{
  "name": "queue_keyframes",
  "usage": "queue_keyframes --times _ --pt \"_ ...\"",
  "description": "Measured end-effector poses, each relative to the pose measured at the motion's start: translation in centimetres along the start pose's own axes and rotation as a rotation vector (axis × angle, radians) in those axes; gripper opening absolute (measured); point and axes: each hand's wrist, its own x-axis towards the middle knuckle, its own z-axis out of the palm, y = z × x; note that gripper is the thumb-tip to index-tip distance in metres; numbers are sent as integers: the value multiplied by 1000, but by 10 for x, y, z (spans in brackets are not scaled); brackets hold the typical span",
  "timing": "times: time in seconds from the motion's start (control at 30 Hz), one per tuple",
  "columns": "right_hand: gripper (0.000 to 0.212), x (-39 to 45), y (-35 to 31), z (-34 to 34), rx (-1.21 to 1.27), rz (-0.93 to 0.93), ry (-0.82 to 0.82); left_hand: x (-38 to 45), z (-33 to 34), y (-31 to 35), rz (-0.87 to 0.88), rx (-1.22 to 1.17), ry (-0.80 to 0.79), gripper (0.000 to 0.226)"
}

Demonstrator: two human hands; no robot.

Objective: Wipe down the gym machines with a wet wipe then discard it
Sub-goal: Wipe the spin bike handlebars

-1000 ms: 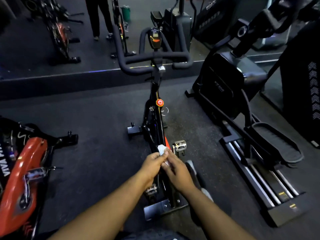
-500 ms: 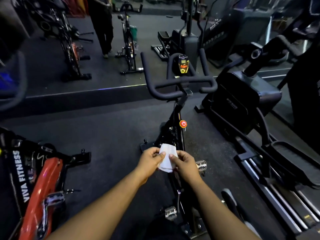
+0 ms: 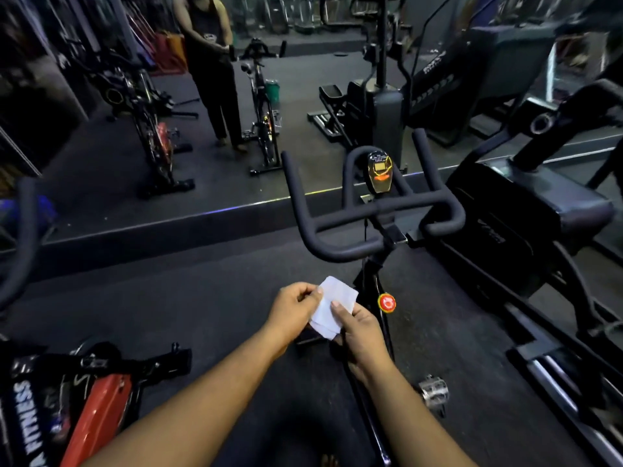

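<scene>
From the head view, I judged the task to be somewhere in its early or middle part, though I could not tell how much had been wiped: no surface showed a visible wet mark. The wet wipe [image 3: 332, 308] was not yet discarded; it sat in front of me, held between both hands, above the floor and just short of the spin bike's frame [image 3: 372, 291]. The handlebars [image 3: 371, 214] stood well apart from the wipe, higher and farther off, and nothing was touching them. The elliptical [image 3: 519, 210] to the right and the red bike [image 3: 94, 412] at the lower left were likewise untouched at that moment. No bin was in sight, so I reckoned the discarding lay a good way off.

My left hand [image 3: 293, 311] had its fingers curled, pinching the wipe's left edge between thumb and fingertips. My right hand [image 3: 360, 335] gripped the lower right part of the sheet, thumb lying flat on top of the white face and fingers tucked beneath. Both forearms reached forward and converged at the wipe, which looked partly folded; it seemed I was refolding or spreading it before the next pass, likely at the handlebars
</scene>
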Motion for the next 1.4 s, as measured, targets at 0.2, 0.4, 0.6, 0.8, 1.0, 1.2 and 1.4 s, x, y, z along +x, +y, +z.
queue_keyframes --times 0.2,0.4,0.6,0.8,1.0,1.2,1.4 --pt "19 83 -26 15 -117 -86 111 85 -4 26 89 34 57 22" --pt "18 145 -56 38 -213 -168 103 154 -21 32 102 26 104 22" --pt "17 226 -96 73 -667 -414 144 239 -59 41 304 153 189 15" --pt "47 326 -140 133 -1138 -673 177 316 -100 55 413 334 138 47" --pt "65 350 -87 144 -1474 -656 116 352 -124 48 468 434 -42 67" --pt "66 304 -77 111 -1618 -601 16 365 -131 42 555 501 -185 69" --pt "64 346 -119 135 -1559 -622 56 382 -126 69 639 483 -188 68"
